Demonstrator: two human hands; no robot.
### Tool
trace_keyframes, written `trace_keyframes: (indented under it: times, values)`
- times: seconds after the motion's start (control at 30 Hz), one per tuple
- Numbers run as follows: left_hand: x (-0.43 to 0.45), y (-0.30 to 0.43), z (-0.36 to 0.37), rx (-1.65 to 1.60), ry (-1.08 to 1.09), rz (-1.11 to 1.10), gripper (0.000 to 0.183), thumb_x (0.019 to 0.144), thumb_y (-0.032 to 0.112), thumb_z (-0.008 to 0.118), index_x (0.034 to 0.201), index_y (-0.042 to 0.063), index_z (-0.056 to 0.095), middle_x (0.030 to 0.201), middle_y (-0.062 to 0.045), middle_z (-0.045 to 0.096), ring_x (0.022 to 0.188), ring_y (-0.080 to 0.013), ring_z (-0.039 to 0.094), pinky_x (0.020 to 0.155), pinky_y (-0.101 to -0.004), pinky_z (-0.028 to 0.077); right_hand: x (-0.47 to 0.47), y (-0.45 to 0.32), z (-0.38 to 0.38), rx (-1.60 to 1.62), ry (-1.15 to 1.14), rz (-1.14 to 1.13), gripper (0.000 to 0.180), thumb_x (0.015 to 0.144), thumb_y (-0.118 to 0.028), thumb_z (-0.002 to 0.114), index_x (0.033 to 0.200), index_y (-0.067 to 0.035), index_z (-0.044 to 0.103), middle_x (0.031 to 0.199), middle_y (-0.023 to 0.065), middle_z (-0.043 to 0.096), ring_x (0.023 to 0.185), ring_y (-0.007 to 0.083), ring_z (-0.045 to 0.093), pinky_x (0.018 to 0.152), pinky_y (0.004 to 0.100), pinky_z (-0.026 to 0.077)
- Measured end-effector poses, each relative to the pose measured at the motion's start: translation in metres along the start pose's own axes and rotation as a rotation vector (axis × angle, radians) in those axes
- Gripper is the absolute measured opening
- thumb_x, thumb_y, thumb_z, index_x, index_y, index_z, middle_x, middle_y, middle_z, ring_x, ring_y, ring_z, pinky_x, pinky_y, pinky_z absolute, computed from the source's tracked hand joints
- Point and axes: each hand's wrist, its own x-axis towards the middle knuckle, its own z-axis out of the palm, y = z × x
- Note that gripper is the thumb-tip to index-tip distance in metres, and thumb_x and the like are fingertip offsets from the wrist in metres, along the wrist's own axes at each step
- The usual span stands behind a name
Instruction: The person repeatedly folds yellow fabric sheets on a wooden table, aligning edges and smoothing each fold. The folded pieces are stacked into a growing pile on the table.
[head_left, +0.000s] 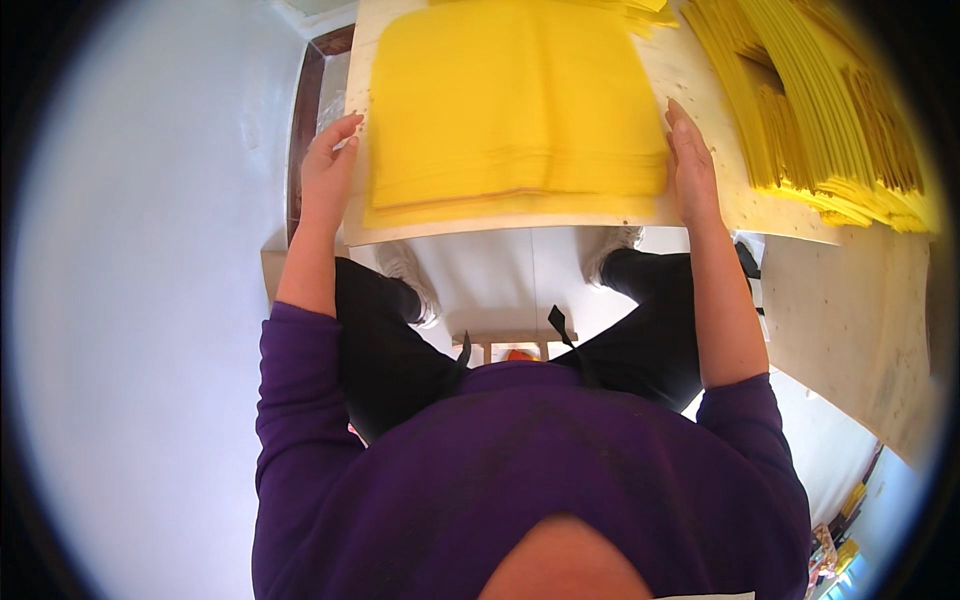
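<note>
Before me a stack of flat yellow sheets (517, 112), perhaps fabric, lies on a light wooden table (487, 234). Its near edges are layered and slightly uneven, and the surface looks blurred. My left hand (330, 165) is just off the stack's left side, fingers curled and apart, near the table's left edge, with nothing in it. Beside the stack's right side is my right hand (691, 169), upright with its palm turned inwards and its fingers extended; it holds nothing. Whether its fingertips touch the sheets, I cannot tell.
Several folded yellow bundles (817, 120) are piled at the table's right. Another wooden surface (840, 322) extends at the lower right. A white wall (150, 300) runs along the left, next to a dark brown frame (304, 135). My legs and white shoes (409, 281) are below the near edge.
</note>
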Motion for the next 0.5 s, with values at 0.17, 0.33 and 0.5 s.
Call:
trace_keyframes:
  times: [0.17,0.33,0.5]
  values:
    - [-0.014,-0.001,0.004,0.362,-0.049,0.281,0.033,0.093,0.014,0.052,0.125,0.007,0.058,0.136,-0.016,0.05,0.128,-0.0292,0.045,0.107,-0.0376,0.033,0.006,0.008,0.0,-0.215,-0.025,-0.14,0.054,0.098,-0.041,0.047,0.139,-0.006,0.044,0.148,0.0145,0.037,0.138,0.0257,0.033,0.112,0.0342,0.026]
    - [-0.024,0.006,0.014,0.515,-0.142,0.38,0.033,0.092,0.015,0.053,0.124,0.006,0.059,0.14,-0.021,0.044,0.133,-0.0384,0.035,0.111,-0.043,0.028,0.01,0.018,0.001,-0.433,-0.051,-0.249,0.053,0.096,-0.041,0.049,0.136,-0.007,0.047,0.148,0.0177,0.036,0.138,0.0298,0.032,0.112,0.0359,0.026]
    - [-0.027,0.012,0.018,0.615,-0.187,0.365,0.035,0.094,0.017,0.051,0.127,0.006,0.058,0.146,-0.019,0.038,0.139,-0.0361,0.028,0.113,-0.0411,0.023,0.011,0.021,-0.001,-0.533,-0.053,-0.263,0.053,0.096,-0.042,0.049,0.134,-0.004,0.05,0.147,0.0189,0.037,0.137,0.0316,0.034,0.112,0.0369,0.027]
